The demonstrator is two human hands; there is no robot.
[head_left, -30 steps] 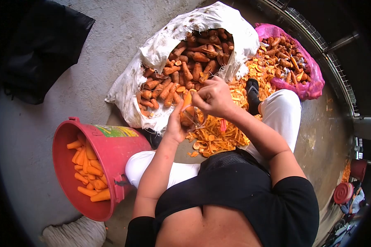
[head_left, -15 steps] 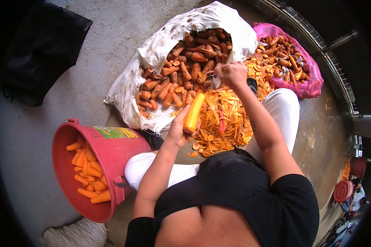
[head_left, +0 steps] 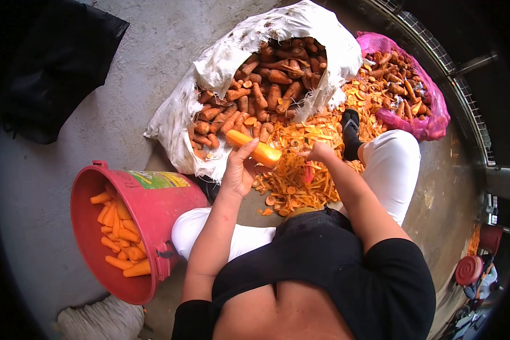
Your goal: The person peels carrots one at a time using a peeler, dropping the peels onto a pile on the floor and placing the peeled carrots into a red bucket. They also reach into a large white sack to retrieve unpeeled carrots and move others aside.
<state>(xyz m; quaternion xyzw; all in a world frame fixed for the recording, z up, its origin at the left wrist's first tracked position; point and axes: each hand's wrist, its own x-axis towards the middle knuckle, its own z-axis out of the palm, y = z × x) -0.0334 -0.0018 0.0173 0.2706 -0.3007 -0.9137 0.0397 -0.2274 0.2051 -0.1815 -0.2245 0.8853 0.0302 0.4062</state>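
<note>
My left hand [head_left: 239, 171] is wrapped round a peeled carrot [head_left: 256, 149], bright orange, tilted with its thicker end toward the right. My right hand [head_left: 321, 153] is closed just right of the carrot's end, apart from it; whatever its fingers hold is hidden. Below both hands lies a heap of carrot peelings and cut ends [head_left: 292, 192], with a small red strip [head_left: 309, 173] among them. Behind it, a torn white sack [head_left: 178, 113] lies open, full of unpeeled carrots [head_left: 275, 96].
At my left a red bucket [head_left: 170, 198] leans with its mouth sideways, peeled carrots [head_left: 122, 226] inside. A pink mesh bag [head_left: 436, 116] of carrots lies far right. A black sheet [head_left: 56, 73] is on the floor at left. Another person [head_left: 484, 283] is at far right.
My left hand has turned the carrot from nearly upright to slanting, its far end now pointing left. My right hand has come down from beside the sack toward the carrot's near end.
</note>
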